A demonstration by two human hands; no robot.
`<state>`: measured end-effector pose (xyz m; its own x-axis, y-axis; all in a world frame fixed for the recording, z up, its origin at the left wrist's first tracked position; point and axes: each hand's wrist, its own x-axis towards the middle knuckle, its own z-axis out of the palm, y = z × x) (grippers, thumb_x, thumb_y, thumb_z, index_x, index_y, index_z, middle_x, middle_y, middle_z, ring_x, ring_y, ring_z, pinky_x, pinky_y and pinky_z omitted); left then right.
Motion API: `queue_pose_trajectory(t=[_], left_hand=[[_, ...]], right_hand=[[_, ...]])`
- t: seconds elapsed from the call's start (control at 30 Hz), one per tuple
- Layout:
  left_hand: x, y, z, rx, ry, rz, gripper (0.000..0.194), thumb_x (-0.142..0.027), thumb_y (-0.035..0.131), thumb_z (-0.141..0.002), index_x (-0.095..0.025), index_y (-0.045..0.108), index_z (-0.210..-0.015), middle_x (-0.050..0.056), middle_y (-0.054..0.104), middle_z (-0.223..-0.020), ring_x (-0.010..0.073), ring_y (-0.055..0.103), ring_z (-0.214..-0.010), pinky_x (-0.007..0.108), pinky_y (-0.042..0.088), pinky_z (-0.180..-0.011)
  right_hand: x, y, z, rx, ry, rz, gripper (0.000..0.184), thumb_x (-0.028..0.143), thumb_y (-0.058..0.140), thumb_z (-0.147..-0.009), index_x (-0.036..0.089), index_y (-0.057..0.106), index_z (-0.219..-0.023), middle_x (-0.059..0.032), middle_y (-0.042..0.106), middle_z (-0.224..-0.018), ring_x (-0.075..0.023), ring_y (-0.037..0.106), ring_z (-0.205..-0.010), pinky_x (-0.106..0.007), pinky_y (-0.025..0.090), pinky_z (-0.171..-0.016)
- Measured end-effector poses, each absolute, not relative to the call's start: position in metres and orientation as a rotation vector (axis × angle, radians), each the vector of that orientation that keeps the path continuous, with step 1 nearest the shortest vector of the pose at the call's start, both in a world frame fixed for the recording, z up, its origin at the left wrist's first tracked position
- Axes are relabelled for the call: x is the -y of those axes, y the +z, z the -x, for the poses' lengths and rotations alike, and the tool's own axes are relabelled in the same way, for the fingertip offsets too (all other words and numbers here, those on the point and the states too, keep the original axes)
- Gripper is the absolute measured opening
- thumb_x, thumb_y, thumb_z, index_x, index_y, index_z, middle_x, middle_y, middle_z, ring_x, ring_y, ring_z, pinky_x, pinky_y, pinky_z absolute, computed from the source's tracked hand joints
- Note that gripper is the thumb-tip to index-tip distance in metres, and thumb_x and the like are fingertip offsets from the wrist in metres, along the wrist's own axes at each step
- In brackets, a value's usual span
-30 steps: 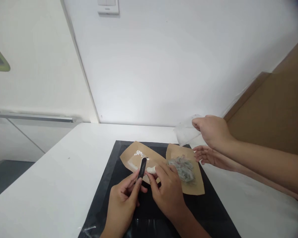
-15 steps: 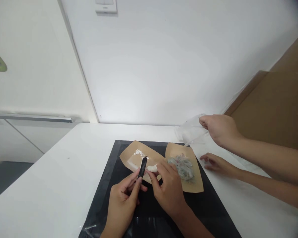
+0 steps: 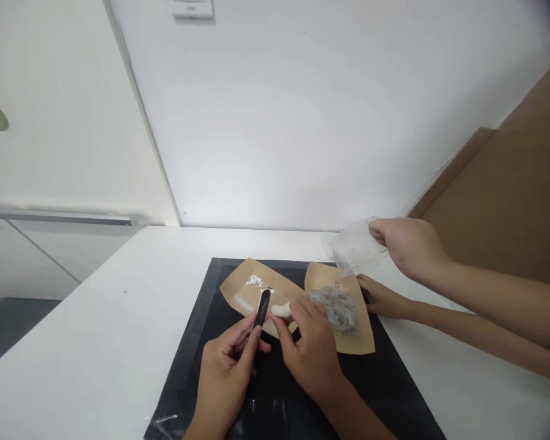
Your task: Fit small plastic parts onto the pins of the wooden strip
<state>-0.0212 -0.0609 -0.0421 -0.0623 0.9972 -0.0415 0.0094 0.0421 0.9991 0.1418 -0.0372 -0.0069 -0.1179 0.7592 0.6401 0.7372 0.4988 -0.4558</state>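
Observation:
My left hand [image 3: 231,360] is closed around a slim black stick-like tool [image 3: 263,307], its rounded end pointing up and away. Just beside it, my right hand [image 3: 309,345] pinches a small curved white piece [image 3: 282,310] between thumb and fingers, close to the tool. Behind both hands lies a brown paper tray [image 3: 234,290] with white bits [image 3: 256,282] in it, partly covered by my fingers. To the right stands a second brown paper tray [image 3: 364,339] with a heap of grey-green translucent pieces [image 3: 341,308]; my right hand overlaps its left side.
Both trays rest on a black mat [image 3: 201,324] on a white table [image 3: 96,324]. From the right, another person's upper hand [image 3: 407,241] holds a clear plastic bag [image 3: 352,247], while their lower hand [image 3: 385,297] is at the right tray's edge. A brown cardboard panel [image 3: 508,201] stands at right.
The other person's lower hand has moved left to the right tray's edge. Their plastic bag has come lower, over that tray's back rim. My own hands look almost unchanged.

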Motion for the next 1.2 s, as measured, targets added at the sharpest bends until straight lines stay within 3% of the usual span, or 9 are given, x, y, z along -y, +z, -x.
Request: queue_pose_trajectory(t=[0.37,1.2], left_hand=[[0.0611,-0.0419,0.0219,-1.275,1.214,-1.184,0.060,-0.055,0.073,-0.090,-0.016,0.071,-0.137,0.008,0.079,-0.082,0.0150,0.067,-0.061,0.020,0.053,-0.050],[0.0639,-0.0355,0.0224,-1.235,1.210,-1.282,0.053,-0.049,0.069,-0.095,-0.015,0.070,-0.137,0.007,0.079,-0.079,0.0117,0.061,-0.052,0.021,0.052,-0.049]], right_hand=[[0.0368,-0.0067,-0.1422,1.883,0.015,1.249,0.025,0.015,0.062,-0.097,0.022,0.049,-0.076,-0.0003,0.059,-0.077,-0.0198,0.054,-0.075,-0.034,0.034,-0.075],[0.0395,-0.0061,-0.1485,1.827,0.044,1.267,0.021,0.017,0.063,-0.097,0.023,0.054,-0.079,0.0002,0.060,-0.076,-0.0202,0.056,-0.076,-0.035,0.038,-0.075]])
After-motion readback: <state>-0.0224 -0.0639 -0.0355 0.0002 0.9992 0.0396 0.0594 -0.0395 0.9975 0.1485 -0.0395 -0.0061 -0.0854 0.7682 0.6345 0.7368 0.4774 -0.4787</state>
